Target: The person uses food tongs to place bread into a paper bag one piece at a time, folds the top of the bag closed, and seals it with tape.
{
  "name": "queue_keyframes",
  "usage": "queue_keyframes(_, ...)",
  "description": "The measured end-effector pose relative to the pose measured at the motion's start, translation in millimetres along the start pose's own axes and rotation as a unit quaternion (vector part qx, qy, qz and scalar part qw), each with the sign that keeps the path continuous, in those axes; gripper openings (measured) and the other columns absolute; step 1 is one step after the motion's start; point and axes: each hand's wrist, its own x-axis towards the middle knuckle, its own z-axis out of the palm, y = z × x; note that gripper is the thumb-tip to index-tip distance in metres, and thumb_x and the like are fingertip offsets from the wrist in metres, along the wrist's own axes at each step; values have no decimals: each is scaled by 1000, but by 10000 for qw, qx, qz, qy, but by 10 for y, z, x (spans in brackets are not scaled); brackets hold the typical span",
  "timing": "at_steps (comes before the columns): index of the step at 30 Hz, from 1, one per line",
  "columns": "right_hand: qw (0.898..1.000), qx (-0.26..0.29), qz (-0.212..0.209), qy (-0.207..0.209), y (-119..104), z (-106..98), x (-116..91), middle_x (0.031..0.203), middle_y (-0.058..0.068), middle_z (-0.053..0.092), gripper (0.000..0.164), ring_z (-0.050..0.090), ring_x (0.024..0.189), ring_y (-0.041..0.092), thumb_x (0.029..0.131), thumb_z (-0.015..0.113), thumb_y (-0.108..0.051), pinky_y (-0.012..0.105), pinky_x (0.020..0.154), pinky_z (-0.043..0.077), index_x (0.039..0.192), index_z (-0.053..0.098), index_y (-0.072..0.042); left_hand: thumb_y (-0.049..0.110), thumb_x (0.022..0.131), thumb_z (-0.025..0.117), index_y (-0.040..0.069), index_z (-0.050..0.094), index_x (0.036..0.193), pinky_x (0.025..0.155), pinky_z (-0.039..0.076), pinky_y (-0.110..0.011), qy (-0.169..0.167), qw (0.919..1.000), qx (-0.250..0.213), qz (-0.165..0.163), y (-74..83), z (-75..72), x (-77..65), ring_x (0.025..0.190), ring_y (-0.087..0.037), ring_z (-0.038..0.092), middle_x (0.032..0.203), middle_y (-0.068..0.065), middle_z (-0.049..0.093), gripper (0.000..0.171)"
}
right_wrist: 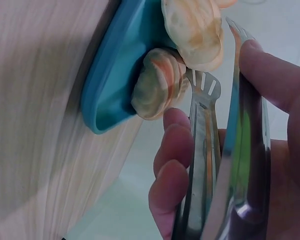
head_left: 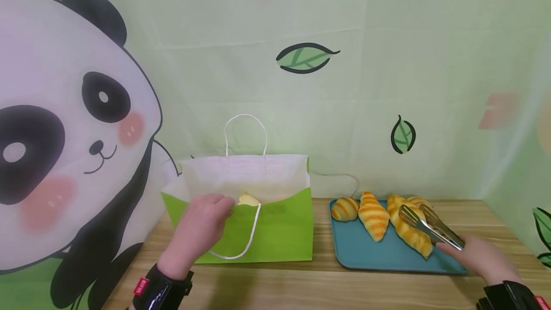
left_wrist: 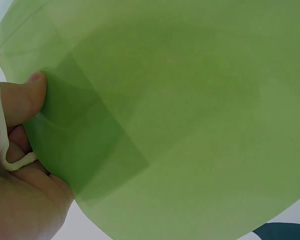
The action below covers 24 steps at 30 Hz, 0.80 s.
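My left hand [head_left: 202, 221] pinches the front rim of a green paper bag [head_left: 280, 233]. In the left wrist view the thumb [left_wrist: 27, 97] lies on the green paper, and the bag's white rope handle [left_wrist: 21, 162] crosses the fingers. Pale bread [head_left: 248, 199] shows just above the front rim, inside the bag. Metal tongs [head_left: 449, 241] are in my right hand [head_left: 484, 255], thumb on one arm and fingers round the other. Their arms stand apart, and the tips overlap a long twisted bread [head_left: 413, 237] in the head view.
A blue tray [head_left: 361, 257] right of the bag bears the long bread, a striped croissant [head_left: 373, 216], a small round roll [head_left: 344, 209] and another bread [head_left: 418, 200] behind. The wooden table [head_left: 301, 286] meets a printed backdrop [head_left: 336, 123] with a panda at left.
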Motion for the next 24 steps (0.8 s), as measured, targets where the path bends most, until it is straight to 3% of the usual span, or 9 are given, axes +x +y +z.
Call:
queue_keyframes(7, 9989, -380, 265, -57, -35, -5, 31, 100, 34, 56, 100, 58, 80, 41, 76, 42, -77, 51, 66, 43, 116, 49, 15, -6, 68, 71, 9, 64, 81, 59, 43, -28, -32, 10000, -6, -36, 2, -3, 6, 61, -13, 54, 67, 3, 59, 21)
queue_keyframes(12, 9982, -484, 338, 45, -65, -4, 16, 106, 35, 54, 103, 54, 87, 50, 74, 41, -79, 55, 67, 42, 122, 47, 12, -6, 68, 71, 9, 64, 82, 59, 43, -28, 11, 10000, 12, 7, -6, 3, 6, 60, -13, 54, 67, 3, 59, 21)
queue_keyframes(24, 9956, -599, 649, 317, -87, 54, 19, 108, 34, 54, 92, 54, 87, 50, 76, 48, -72, 53, 59, 43, 124, 48, 6, -6, 68, 71, 10, 64, 80, 58, 43, -27, -23, 10000, 28, -27, -5, 1, 10, 59, -13, 53, 66, 3, 58, 21)
